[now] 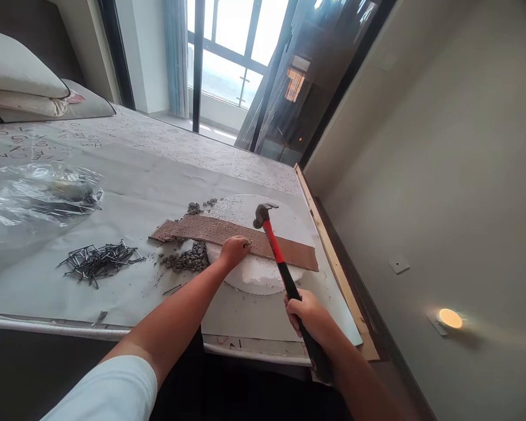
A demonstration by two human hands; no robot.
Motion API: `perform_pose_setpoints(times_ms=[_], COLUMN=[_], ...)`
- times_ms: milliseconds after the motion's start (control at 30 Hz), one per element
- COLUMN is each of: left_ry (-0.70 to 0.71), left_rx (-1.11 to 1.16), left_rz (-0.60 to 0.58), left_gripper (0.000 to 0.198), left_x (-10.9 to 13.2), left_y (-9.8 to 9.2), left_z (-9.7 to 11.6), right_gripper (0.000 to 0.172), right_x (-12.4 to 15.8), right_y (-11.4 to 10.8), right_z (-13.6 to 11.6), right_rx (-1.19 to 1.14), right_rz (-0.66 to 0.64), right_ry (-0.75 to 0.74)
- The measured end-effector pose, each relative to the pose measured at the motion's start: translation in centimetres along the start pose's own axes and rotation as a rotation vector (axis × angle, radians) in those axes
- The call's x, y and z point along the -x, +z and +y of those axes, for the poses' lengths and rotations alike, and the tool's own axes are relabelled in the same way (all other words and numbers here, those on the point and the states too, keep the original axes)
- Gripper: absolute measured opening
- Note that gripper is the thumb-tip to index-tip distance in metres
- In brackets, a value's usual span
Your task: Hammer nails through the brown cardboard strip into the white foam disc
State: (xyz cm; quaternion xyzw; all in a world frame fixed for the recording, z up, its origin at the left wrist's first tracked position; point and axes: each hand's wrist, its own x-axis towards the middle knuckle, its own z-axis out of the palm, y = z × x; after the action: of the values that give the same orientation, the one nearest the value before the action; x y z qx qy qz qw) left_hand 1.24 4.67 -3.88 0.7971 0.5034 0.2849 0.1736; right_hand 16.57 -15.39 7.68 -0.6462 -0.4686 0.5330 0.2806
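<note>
Head view has my left hand resting on the long brown dotted strip of board, fingertips pinched shut on what looks like a small nail. My right hand is clenched low on the red-and-black claw hammer, whose steel head hangs just above the strip. The strip lies flat across a round white foam slab on the paper-covered bed. I judge the work partway. Rows of dots cover the strip, though I cannot tell nail heads from holes. A loose heap of thin grey nails lies well apart to the left. Crumbly grey rubble sits beside the foam.
</note>
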Motion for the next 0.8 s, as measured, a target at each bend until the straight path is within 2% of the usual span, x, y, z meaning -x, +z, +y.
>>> perform_pose_setpoints(times_ms=[100, 200, 300, 367, 500, 567, 633, 733, 800], left_ry=[0.027, 0.034, -0.063, -0.143, -0.226, -0.222, -0.186, -0.15, -0.161], left_rx=[0.066, 0.187, 0.338, 0.448, 0.632, 0.693, 0.754, 0.825, 0.833], left_rz=[0.01, 0.05, 0.099, 0.123, 0.154, 0.166, 0.2, 0.283, 0.328], left_gripper=[0.017, 0.021, 0.026, 0.027, 0.025, 0.024, 0.022, 0.022, 0.021], left_x=[0.1, 0.2, 0.3, 0.2, 0.1, 0.1, 0.2, 0.6, 1.1], left_y=[-0.3, -0.9, -1.4, -1.6, -2.0, -2.6, -3.5, -4.9, -5.5], left_z=[-0.2, -0.3, -0.3, -0.3, -0.3, -0.2, 0.0, 0.2, 0.3], right_gripper=[0.005, 0.003, 0.003, 0.004, 0.003, 0.004, 0.003, 0.002, 0.002], right_x=[-0.9, -0.4, 0.1, -0.3, -1.7, -1.6, -0.8, 0.6, 0.6], right_y=[0.7, -0.1, -0.8, -0.4, 1.6, 2.0, 1.7, 1.2, 1.6], right_z=[0.8, 0.5, 0.3, 0.9, 2.9, 3.2, 3.0, 2.5, 2.6], right_rx=[-0.027, -0.068, -0.087, -0.085, 0.015, 0.03, -0.014, -0.082, -0.088], right_rz=[-0.039, -0.031, 0.02, 0.049, 0.066, 0.068, 0.074, 0.075, 0.079], right_ry=[0.057, -0.002, -0.07, -0.068, 0.061, 0.062, -0.003, -0.08, -0.079])
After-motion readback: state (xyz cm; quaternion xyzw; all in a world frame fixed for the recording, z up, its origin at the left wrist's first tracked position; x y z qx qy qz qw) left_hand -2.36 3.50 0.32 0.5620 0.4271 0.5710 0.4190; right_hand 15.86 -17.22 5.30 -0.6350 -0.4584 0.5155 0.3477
